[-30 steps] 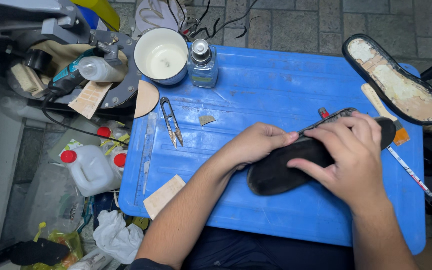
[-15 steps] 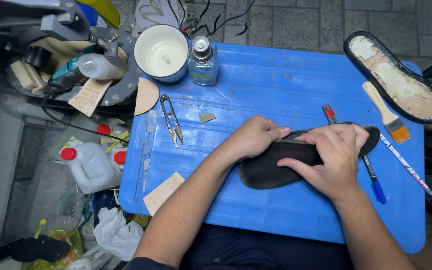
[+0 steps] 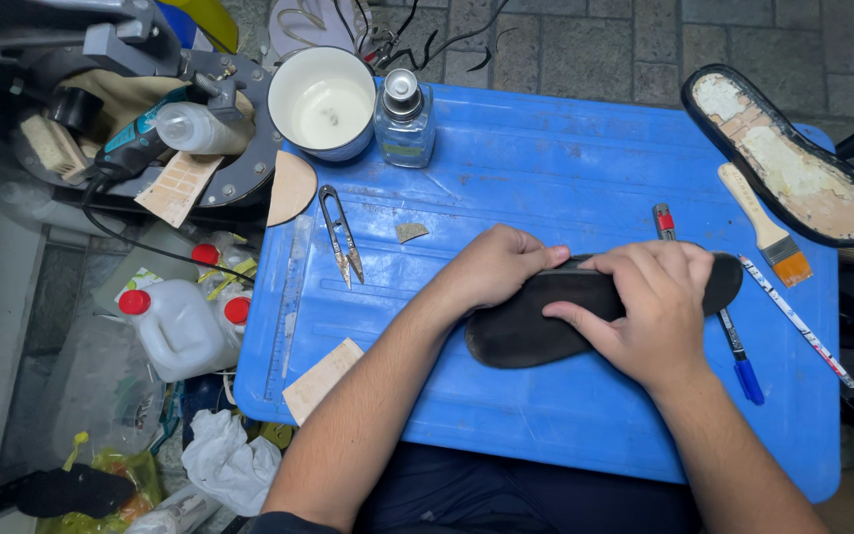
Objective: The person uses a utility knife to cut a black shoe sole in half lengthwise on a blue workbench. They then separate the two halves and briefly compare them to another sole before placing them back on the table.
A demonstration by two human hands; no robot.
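Observation:
A black shoe insole (image 3: 526, 331) lies flat on the blue plastic table (image 3: 565, 158). My left hand (image 3: 494, 265) rests curled on its upper edge near the heel end. My right hand (image 3: 649, 309) presses down flat on its middle, fingers spread over it. A blue pen (image 3: 741, 356) and a red-capped tool (image 3: 663, 220) lie under and beside my right hand.
A worn shoe sole (image 3: 788, 158) and a paintbrush (image 3: 768, 229) sit at the right. A white cup (image 3: 326, 101), a glass bottle (image 3: 404, 119), thread snips (image 3: 341, 235) and a ruler (image 3: 289, 307) lie at the left. Jugs (image 3: 175, 331) and clutter stand off the table's left edge.
Both hands and the insole have shifted left on the table. The insole has turned flatter, and the pen beneath it now shows more.

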